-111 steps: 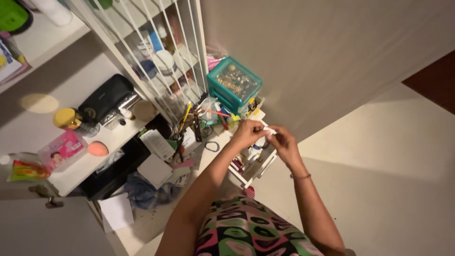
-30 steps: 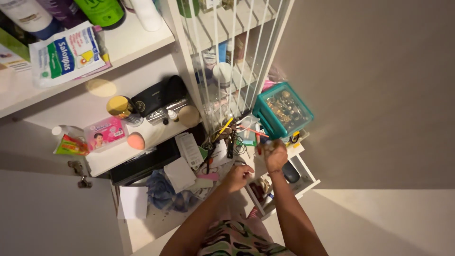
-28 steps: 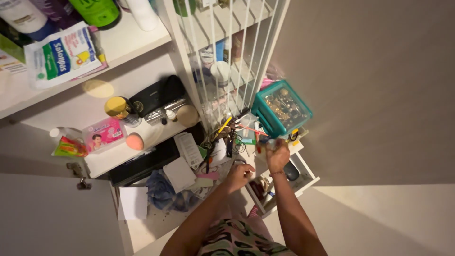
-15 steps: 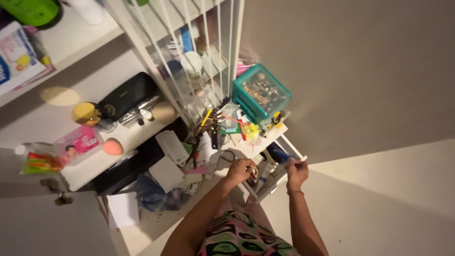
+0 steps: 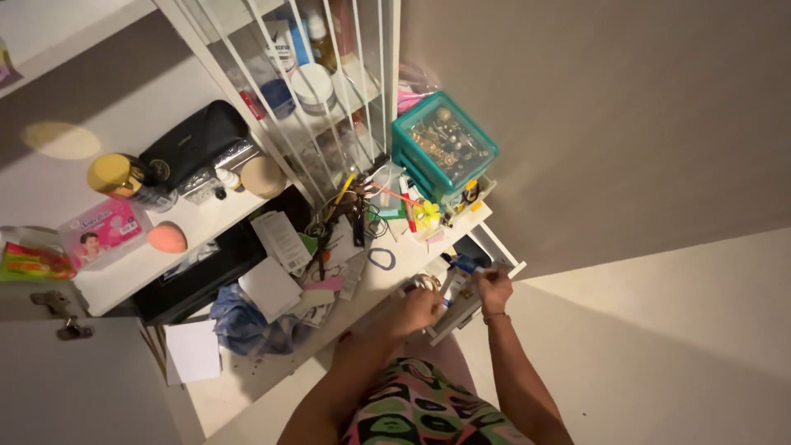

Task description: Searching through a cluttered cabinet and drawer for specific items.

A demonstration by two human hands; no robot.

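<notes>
both hands sit low over the open white drawer (image 5: 486, 264) at the front edge of a cluttered shelf, seen from the head camera. left hand (image 5: 420, 306) is curled at the drawer's near corner, fingers closed loosely on something small and pale — too blurred to name, so whether it truly grips it i cannot tell. right hand (image 5: 494, 288) is pinched shut on a small blue-and-white tube (image 5: 466, 265), holding it just inside the drawer.

the drawer is packed: small tubes and sticks lie crowded together, with a dark rounded thing toward its far end. beyond the hands stands a teal box (image 5: 443, 144) with a clear lid, full of small gold-toned jewellery. to the left of the left hand a blue hair tie (image 5: 381, 259) lies on the shelf among papers, cords and a yellow pencil (image 5: 344, 189). further left, well apart from the hands, a pink sponge (image 5: 167, 238) and a gold-lidded jar (image 5: 119, 175) rest on a lower ledge.

risk, as i judge it: the drawer hangs far out with both hands pressing in, so it could tip or slide free — and the loose clutter beside the left wrist could be swept off the edge.
</notes>
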